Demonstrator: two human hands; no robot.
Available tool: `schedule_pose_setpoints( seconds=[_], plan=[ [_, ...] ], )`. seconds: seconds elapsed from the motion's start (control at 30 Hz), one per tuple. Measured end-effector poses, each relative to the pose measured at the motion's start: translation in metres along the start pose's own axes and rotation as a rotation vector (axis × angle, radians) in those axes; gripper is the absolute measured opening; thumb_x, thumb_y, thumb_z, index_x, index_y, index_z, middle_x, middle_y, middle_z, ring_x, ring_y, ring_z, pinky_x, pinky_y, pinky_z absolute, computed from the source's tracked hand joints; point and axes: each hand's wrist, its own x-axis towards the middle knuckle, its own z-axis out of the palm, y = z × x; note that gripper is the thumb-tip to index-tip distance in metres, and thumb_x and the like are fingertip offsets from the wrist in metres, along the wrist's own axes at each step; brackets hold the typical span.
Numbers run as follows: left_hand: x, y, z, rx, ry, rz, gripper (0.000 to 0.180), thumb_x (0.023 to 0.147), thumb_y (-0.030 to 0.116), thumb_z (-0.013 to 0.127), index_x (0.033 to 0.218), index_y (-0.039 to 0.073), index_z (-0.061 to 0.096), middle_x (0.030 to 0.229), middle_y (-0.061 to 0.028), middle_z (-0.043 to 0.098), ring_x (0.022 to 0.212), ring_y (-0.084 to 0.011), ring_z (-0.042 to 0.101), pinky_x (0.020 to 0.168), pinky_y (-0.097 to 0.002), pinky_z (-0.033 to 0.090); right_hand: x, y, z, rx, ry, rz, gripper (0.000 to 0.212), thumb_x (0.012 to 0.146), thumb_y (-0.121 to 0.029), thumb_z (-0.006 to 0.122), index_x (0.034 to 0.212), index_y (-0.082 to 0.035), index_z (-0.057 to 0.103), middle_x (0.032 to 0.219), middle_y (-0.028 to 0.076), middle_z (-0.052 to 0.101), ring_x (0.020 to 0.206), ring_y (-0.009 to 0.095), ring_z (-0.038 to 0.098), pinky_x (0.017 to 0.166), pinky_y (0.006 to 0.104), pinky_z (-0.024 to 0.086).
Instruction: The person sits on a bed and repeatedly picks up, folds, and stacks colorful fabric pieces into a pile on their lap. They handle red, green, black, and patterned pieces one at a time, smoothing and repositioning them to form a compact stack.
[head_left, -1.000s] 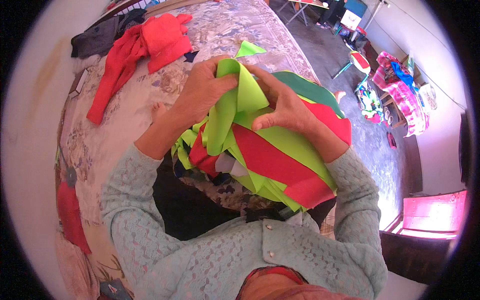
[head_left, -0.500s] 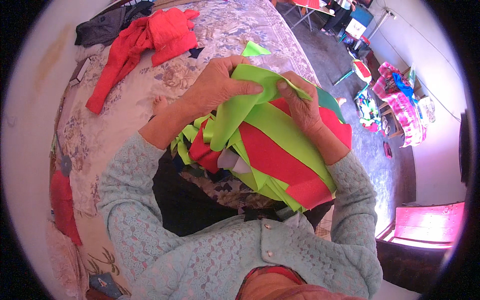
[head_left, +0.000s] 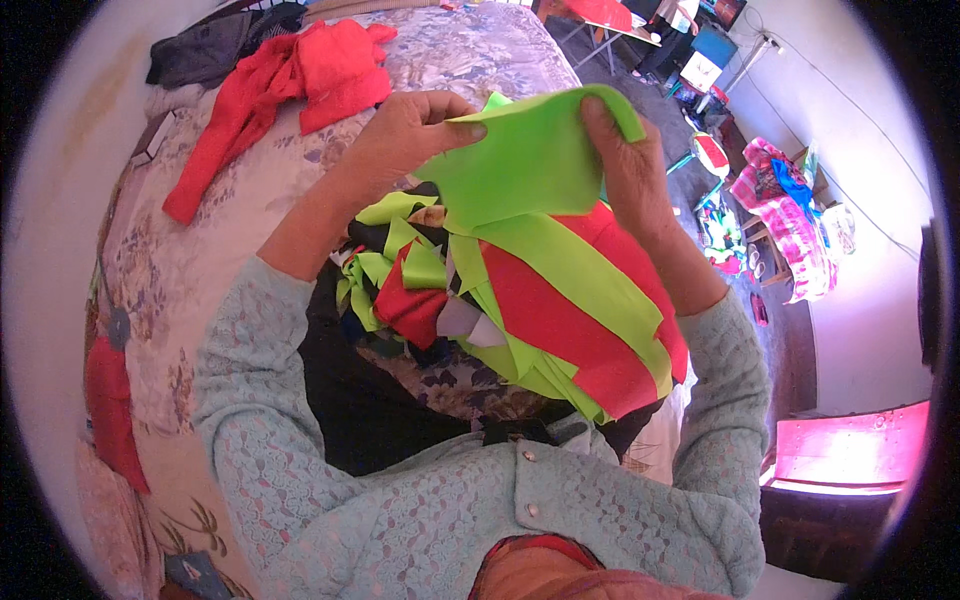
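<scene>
A bright green piece of fabric (head_left: pixel 525 160) is stretched between my two hands, raised above my lap. My left hand (head_left: pixel 410 135) pinches its left edge between thumb and fingers. At the right end my right hand (head_left: pixel 628 160) grips it, thumb in front, with the edge curling over the fingers. Beneath lies a heap of cloth pieces: long green strips (head_left: pixel 590 270), a red piece (head_left: pixel 560 330), and smaller green, red, grey and dark scraps (head_left: pixel 410 270) bunched at its left.
I sit on a bed with a floral sheet (head_left: pixel 260 300). A red garment (head_left: pixel 290 90) and dark clothes (head_left: pixel 200 50) lie at the far left. On the right, a chair (head_left: pixel 708 155) and a stand draped in pink checked cloth (head_left: pixel 785 225) are on the floor. Another person (head_left: pixel 678 20) is in the background.
Both hands have lifted the green fabric up and away from the heap. It was folded and bunched between the fingers; now it is spread out flat, the hands farther apart.
</scene>
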Motion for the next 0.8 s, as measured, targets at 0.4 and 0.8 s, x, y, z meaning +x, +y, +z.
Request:
schedule_pose_setpoints(
  seconds=[0.4, 0.8],
  plan=[
    [0.013, -0.052, 0.033, 0.016, 0.026, -0.051, 0.027, 0.081, 0.016, 0.073, 0.100, 0.001, 0.063, 0.086, -0.0042, 0.065, 0.079, -0.0100, 0.061, 0.072, -0.0249, 0.050, -0.024, 0.008, -0.051, 0.259, 0.246, 0.338, 0.033, 0.098, -0.036, 0.050, 0.110, -0.006, 0.059, 0.091, 0.004, 0.065, 0.074, 0.013, 0.064, 0.060, 0.0293, 0.052],
    [0.001, -0.048, 0.055, 0.314, -0.119, 0.044, 0.026, 0.075, 0.017, 0.074, 0.093, 0.001, 0.065, 0.089, -0.0082, 0.066, 0.082, -0.0175, 0.063, 0.076, -0.0300, 0.050, -0.104, 0.054, -0.118, 0.115, 0.203, 0.666, 0.039, 0.097, -0.035, 0.051, 0.112, 0.000, 0.058, 0.082, 0.010, 0.067, 0.059, 0.016, 0.064, 0.044, 0.0243, 0.051]
  ],
)
